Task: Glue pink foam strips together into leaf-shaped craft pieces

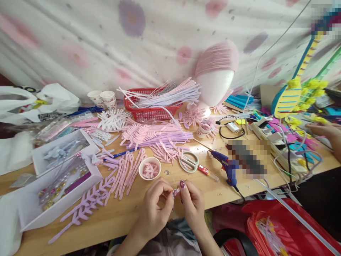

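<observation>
Near the table's front edge, my left hand (157, 206) and my right hand (192, 203) meet fingertip to fingertip. Both pinch a small pale pink piece (178, 191), mostly hidden by the fingers. Just beyond my left hand stands a paper cup (150, 168) holding short pink fuzzy pieces. Scissors with pale green handles (188, 162) lie beyond my hands, beside a red and clear screwdriver (208, 172). A blue glue gun (226, 165) rests to the right. Pink twisted stems (130, 172) lie left of the cup.
A red basket (151, 113) of pipe cleaners and a white foam head (217, 85) stand at the back. White boxes (60, 199) of beads are at left. A power strip (279, 145) with cables lies right. Another person's hand (329, 133) shows at the right edge.
</observation>
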Motion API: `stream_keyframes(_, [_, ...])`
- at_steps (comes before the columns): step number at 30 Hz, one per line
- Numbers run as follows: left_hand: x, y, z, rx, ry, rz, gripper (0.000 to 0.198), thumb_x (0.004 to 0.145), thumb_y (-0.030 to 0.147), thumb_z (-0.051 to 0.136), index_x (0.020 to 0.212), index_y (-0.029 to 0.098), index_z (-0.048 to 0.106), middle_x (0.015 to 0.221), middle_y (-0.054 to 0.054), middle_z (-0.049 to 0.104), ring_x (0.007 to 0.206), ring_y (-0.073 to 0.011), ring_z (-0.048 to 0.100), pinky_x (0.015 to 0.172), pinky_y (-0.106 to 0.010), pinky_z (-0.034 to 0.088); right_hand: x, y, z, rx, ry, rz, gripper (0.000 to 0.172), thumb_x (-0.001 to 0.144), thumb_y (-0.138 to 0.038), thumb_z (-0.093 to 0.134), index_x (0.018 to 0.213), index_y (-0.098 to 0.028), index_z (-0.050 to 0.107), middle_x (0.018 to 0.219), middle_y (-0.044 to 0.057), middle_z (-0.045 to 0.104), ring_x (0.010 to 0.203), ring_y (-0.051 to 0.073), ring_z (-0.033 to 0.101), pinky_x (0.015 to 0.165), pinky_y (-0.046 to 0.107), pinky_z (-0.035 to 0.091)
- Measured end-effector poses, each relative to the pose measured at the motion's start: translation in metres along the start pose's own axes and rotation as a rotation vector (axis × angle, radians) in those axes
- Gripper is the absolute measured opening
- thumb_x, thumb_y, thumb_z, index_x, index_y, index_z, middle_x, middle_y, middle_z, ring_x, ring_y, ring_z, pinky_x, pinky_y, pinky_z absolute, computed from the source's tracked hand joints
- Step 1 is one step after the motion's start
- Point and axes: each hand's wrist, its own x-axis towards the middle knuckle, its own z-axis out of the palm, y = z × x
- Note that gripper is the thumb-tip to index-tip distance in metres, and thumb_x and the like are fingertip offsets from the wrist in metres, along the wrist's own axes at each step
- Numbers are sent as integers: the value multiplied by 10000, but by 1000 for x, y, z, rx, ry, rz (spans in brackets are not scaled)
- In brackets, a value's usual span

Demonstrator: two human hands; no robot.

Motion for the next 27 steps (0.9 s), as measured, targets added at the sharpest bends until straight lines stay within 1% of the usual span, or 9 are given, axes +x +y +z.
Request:
stream_keyframes(4, [-2, 2, -5, -14, 3, 8, 152, 899, 190, 486, 757, 193, 541, 759, -16, 528, 631, -128, 551, 542, -212, 471, 8, 3, -2, 63, 101, 68, 413, 973, -391, 407, 611, -199, 455, 547, -42, 396, 505, 114, 376, 500, 250, 305])
stream_keyframes(7, [-1, 3, -16, 31, 98, 42, 146, 899, 198, 489, 767, 192, 551, 748, -8, 522, 590, -116, 525, 498, -204, 425, 25, 5, -15, 2, 147, 72, 405, 966, -411, 401, 629, -198, 471, 560, -41, 391, 519, 119, 378, 515, 256, 307])
stream_keyframes(11, [7, -1, -38, 286, 275, 144, 105, 857, 170, 538, 756, 199, 546, 714, -1, 531, 619, -133, 508, 533, -224, 390, 60, 6, -40, -313, 109, 41, 319, 935, -382, 443, 690, -192, 518, 614, -18, 481, 586, 146, 456, 553, 263, 333])
stream_keyframes(14, [14, -6, -49, 438, 328, 161, 131, 837, 161, 548, 715, 205, 527, 643, 27, 491, 545, -121, 451, 526, -232, 368, 88, 6, -52, -639, 54, 44, 215, 900, -326, 473, 753, -189, 549, 651, 2, 556, 601, 162, 498, 561, 264, 338])
stream_keyframes(16, [16, -10, -50, 469, 340, 173, 144, 832, 169, 559, 703, 210, 512, 627, 37, 476, 523, -117, 440, 516, -228, 370, 103, 6, -52, -827, 0, 77, 191, 882, -294, 476, 764, -185, 579, 640, 15, 586, 588, 167, 512, 550, 265, 316])
stream_keyframes(18, [15, -12, -51, 462, 358, 192, 121, 832, 174, 567, 730, 213, 514, 657, 32, 498, 536, -118, 463, 516, -223, 387, 114, 6, -47, -913, -48, 102, 187, 855, -275, 495, 731, -185, 602, 615, 29, 604, 576, 173, 522, 539, 268, 291])
stream_keyframes(21, [11, -12, -54, 445, 373, 221, 61, 834, 163, 565, 813, 215, 539, 737, 14, 536, 599, -129, 511, 552, -225, 423, 122, 8, -37, -928, -77, 112, 177, 806, -263, 544, 666, -181, 616, 606, 56, 626, 588, 188, 542, 539, 277, 270])
stream_keyframes(23, [9, -10, -59, 454, 366, 249, 70, 828, 151, 572, 844, 215, 548, 753, 12, 528, 608, -129, 507, 566, -231, 428, 126, 9, -34, -932, -87, 123, 148, 778, -232, 561, 655, -176, 622, 625, 71, 641, 606, 194, 554, 546, 280, 269])
stream_keyframes(27, [4, -9, -66, 482, 365, 261, 81, 822, 139, 580, 845, 214, 561, 773, 6, 537, 608, -127, 507, 565, -236, 426, 128, 8, -37, -882, -89, 139, 129, 750, -167, 548, 640, -169, 615, 612, 65, 630, 595, 184, 543, 548, 277, 278])
